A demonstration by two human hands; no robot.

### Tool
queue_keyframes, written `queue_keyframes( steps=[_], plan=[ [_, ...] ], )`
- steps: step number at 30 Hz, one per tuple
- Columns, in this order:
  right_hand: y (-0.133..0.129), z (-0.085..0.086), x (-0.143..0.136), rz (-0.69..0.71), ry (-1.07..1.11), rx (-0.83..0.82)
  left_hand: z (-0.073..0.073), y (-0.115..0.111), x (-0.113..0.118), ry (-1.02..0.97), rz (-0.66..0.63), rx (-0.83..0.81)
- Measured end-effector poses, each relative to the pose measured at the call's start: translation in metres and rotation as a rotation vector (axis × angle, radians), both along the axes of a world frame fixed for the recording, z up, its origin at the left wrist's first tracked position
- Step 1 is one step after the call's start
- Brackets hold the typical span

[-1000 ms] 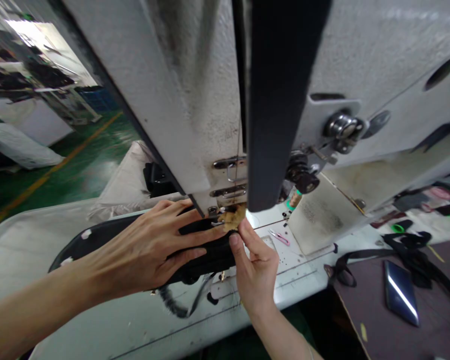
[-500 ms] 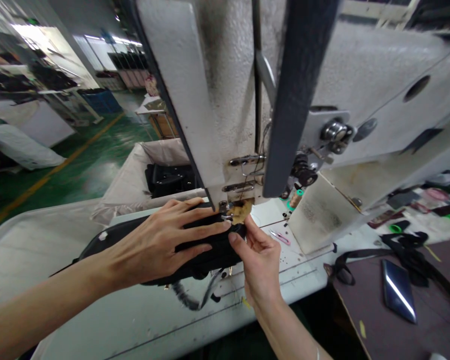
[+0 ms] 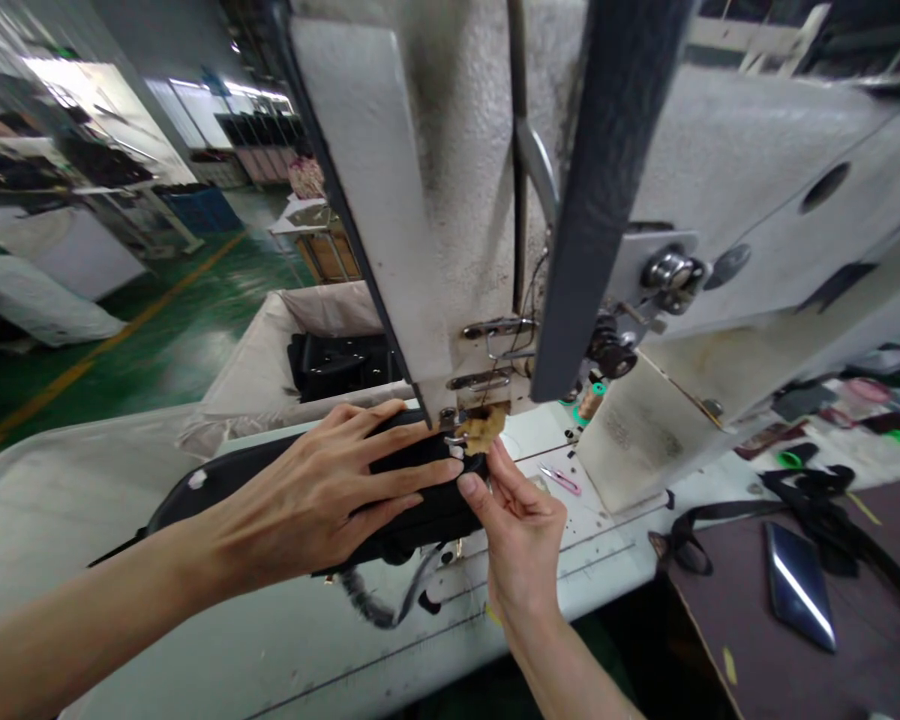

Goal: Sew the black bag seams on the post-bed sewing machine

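Note:
A black bag piece (image 3: 251, 472) lies on the bed of a sewing machine (image 3: 461, 200), its right end under the needle area. My left hand (image 3: 326, 485) rests flat on top of it with fingers spread, the fingertips close to the presser foot. At the piece's right edge, my right hand (image 3: 521, 510) pinches the black material between thumb and fingers. A tan, ragged scrap (image 3: 482, 432) sits by the needle, just above my right fingertips. The needle tip itself is hidden. A frayed dark strip (image 3: 379, 600) hangs below the piece.
Pink thread snips (image 3: 561, 480) and a thread spool (image 3: 589, 402) lie right of the needle. A phone (image 3: 799, 585) and black straps (image 3: 817, 500) are on the brown surface at right. Behind the machine, a fabric-lined bin (image 3: 247, 350) holds black pieces (image 3: 341, 362).
The black bag piece and both hands have shifted only slightly. My left hand stays flat and my right hand keeps its pinch. The view has tilted a little.

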State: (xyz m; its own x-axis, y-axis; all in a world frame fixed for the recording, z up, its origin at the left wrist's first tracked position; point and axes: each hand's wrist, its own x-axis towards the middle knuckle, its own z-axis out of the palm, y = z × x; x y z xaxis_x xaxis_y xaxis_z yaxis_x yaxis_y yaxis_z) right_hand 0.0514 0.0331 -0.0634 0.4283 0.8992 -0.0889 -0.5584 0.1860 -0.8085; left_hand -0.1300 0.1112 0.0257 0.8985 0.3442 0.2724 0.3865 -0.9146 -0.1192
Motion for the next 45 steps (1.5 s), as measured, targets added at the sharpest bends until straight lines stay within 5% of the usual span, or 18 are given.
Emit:
queue_keyframes(
  steps=[13,28,45],
  plan=[
    [0.004,-0.003,0.009,0.072,-0.069,0.016,0.001,-0.011,0.003,0.048,0.052,0.026],
    [0.012,-0.005,0.026,0.282,0.044,0.096,-0.001,-0.042,0.022,0.041,0.337,-0.028],
    [0.026,-0.016,0.033,0.333,0.121,0.1,0.001,-0.074,0.049,0.046,0.575,-0.039]
  ],
)
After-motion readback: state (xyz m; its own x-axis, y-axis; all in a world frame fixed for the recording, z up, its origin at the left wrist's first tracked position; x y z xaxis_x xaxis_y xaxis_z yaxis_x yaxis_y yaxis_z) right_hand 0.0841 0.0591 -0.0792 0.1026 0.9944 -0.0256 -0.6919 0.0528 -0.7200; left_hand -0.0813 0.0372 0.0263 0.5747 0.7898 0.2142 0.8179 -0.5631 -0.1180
